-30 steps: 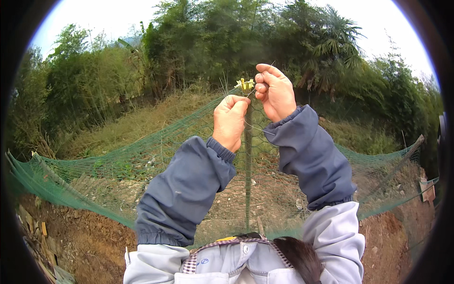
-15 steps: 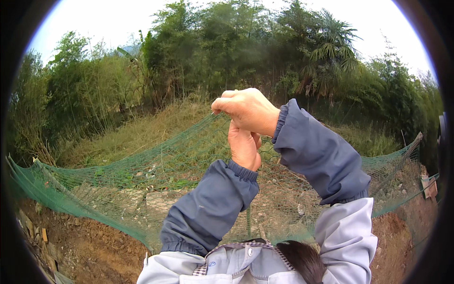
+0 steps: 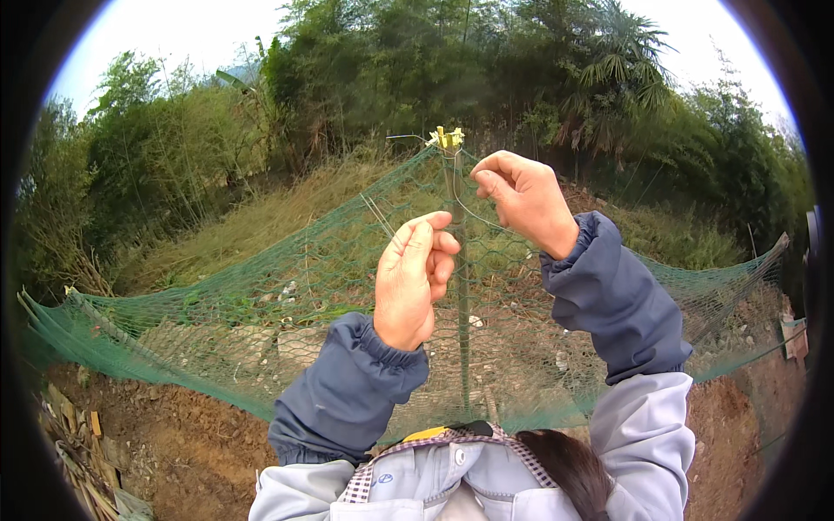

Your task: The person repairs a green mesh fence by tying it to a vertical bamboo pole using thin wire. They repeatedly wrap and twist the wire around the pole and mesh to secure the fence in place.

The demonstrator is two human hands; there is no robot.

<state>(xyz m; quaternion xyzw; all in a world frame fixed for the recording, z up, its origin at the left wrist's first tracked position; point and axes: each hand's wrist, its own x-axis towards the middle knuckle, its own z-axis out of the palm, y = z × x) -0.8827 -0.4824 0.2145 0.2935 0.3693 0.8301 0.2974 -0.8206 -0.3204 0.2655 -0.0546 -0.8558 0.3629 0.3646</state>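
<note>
An upright greenish post (image 3: 463,321) with a ragged yellow top stands in front of me, and a green net (image 3: 347,252) hangs from it. Thin wire (image 3: 464,205) is looped around the post just below its top; one bent end sticks out left and another length curves down toward my right hand. My left hand (image 3: 410,273), left of the post, is closed on a few thin straight wires (image 3: 377,214) that project up from its fingers. My right hand (image 3: 526,198) is right of the post, thumb and forefinger pinched; whatever is between the fingertips is too small to make out.
The net sags toward stakes at far left and right. Beyond it lie a grassy slope (image 3: 226,234) and dense trees (image 3: 373,95). Bare brown soil (image 3: 182,434) lies below the net, with wooden sticks (image 3: 91,460) piled at lower left.
My hands were together, covering the post's top. They have come apart, the left down and left, the right to the right, uncovering the post top and its wire.
</note>
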